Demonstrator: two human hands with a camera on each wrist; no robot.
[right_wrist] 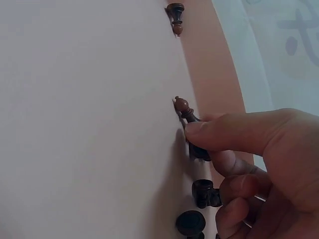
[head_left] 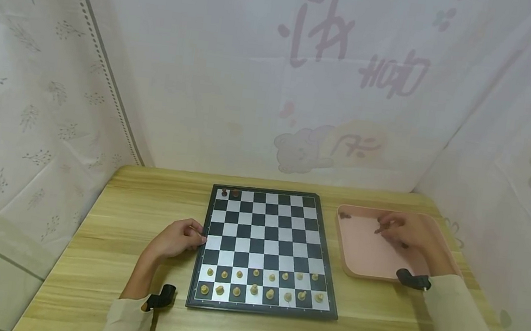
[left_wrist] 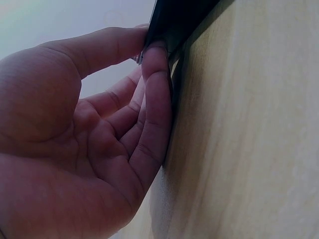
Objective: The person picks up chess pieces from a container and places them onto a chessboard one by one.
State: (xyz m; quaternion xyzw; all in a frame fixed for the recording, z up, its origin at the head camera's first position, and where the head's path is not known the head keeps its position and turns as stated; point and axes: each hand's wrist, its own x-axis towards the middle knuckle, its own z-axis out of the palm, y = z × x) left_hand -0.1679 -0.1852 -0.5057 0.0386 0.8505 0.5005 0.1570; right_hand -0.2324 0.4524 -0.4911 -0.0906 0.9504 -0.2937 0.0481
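At the left edge of a black-and-white chessboard (head_left: 258, 233), my left hand (head_left: 178, 238) pinches the dark rim (left_wrist: 182, 22) between thumb and index finger. My right hand (head_left: 405, 231) is over the pink tray (head_left: 368, 256), holding a dark brown bishop (right_wrist: 183, 105) between thumb and fingers. The bishop's rounded head points away from the hand; its base is partly covered. Beneath the curled fingers lie a dark knight-like piece (right_wrist: 203, 193) and a piece with a round base (right_wrist: 191, 222). Another small dark piece (right_wrist: 176, 19) lies by the tray wall.
Two rows of cream chess pieces (head_left: 253, 290) stand along the board's near side. Two dark pieces (head_left: 235, 193) stand at its far left corner. The wooden table (head_left: 144, 195) is bordered by patterned cloth (head_left: 217, 72) behind and at both sides.
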